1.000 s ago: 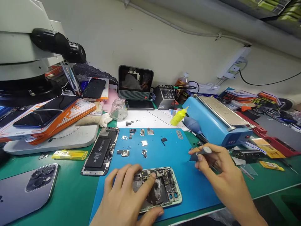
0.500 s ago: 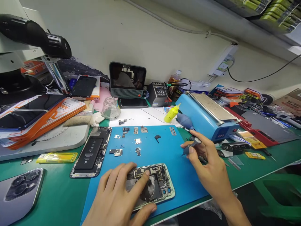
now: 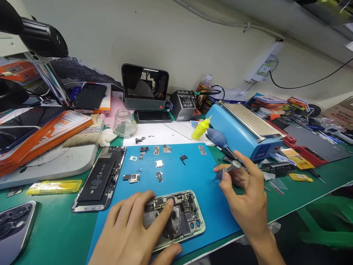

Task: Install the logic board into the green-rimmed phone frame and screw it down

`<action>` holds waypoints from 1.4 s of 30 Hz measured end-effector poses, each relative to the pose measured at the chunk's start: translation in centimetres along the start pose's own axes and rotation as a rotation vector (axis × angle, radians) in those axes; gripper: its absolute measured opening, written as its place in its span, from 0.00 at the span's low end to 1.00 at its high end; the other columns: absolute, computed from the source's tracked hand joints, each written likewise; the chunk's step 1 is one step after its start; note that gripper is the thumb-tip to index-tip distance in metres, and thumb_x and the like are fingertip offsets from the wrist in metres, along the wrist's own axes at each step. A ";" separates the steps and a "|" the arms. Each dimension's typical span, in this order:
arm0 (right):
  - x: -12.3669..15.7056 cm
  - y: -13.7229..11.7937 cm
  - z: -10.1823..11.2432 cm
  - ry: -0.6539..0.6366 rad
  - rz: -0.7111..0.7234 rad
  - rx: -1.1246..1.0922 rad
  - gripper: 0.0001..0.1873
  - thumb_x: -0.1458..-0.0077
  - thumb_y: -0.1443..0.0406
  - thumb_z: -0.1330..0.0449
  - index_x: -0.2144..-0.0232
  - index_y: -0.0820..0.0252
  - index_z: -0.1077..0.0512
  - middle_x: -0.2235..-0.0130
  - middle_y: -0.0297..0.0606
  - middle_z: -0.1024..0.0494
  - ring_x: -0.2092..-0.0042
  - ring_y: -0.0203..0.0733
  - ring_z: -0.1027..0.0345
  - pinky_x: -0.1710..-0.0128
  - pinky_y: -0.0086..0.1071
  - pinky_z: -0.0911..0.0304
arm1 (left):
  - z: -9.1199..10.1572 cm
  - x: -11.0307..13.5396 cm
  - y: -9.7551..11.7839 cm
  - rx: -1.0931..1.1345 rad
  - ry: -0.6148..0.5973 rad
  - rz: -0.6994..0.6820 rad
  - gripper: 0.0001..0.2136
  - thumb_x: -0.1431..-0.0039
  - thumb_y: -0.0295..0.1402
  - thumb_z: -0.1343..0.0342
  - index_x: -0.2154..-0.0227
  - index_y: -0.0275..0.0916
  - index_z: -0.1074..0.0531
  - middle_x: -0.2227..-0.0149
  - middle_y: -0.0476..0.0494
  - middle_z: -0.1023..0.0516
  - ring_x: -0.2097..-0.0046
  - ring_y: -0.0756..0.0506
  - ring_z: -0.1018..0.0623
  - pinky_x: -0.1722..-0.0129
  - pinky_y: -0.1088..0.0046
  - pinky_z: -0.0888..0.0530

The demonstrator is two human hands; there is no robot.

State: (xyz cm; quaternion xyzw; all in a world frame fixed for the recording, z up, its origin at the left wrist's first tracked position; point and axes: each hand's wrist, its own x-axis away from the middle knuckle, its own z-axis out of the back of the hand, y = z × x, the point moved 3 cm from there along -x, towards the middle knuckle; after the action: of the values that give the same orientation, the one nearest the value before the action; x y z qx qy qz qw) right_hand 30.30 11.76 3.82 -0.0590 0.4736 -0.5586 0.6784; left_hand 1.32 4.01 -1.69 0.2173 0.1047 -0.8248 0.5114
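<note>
An opened phone housing (image 3: 182,235) with a pale green frame lies on the blue mat, its circuit board and two camera openings showing. My left hand (image 3: 135,228) holds it, one finger pressing on the board and the thumb along the near edge. My right hand (image 3: 246,191) is closed around a small dark grey tool (image 3: 226,172), which looks like a precision screwdriver, with a round silvery end and a thin tip pointing left above the mat. Further back on the mat sit a small camera module (image 3: 143,149), a SIM tray (image 3: 133,158) and several metal brackets and tiny screws.
Left of the mat rests a detached screen with battery (image 3: 99,180). A purple phone (image 3: 16,232) and a yellow case (image 3: 54,187) lie further left. Behind stand a glass jar (image 3: 125,123), a yellow bottle (image 3: 201,129), a blower bulb (image 3: 216,137) and a blue heating machine (image 3: 234,129).
The camera view has shifted a little, so the bench items sit slightly further left. Both hands keep their holds, and the tool's round silvery end shows more clearly.
</note>
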 end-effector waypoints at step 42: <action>-0.3 -4.4 -3.4 -0.193 -0.422 -0.674 0.25 0.21 0.47 0.34 0.31 0.47 0.28 0.57 0.38 0.11 0.64 0.44 0.15 0.68 0.35 0.16 | 1.3 -1.0 -0.2 0.216 0.015 0.145 0.21 0.13 0.32 0.50 0.35 0.62 0.17 0.37 0.40 0.22 0.36 0.35 0.24 0.40 0.53 0.31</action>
State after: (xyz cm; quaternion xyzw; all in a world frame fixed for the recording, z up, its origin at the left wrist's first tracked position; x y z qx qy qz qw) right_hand 24.85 11.95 4.81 -0.4262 0.5419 -0.4908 0.5328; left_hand 1.22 4.39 -0.09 0.2844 0.0034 -0.7905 0.5424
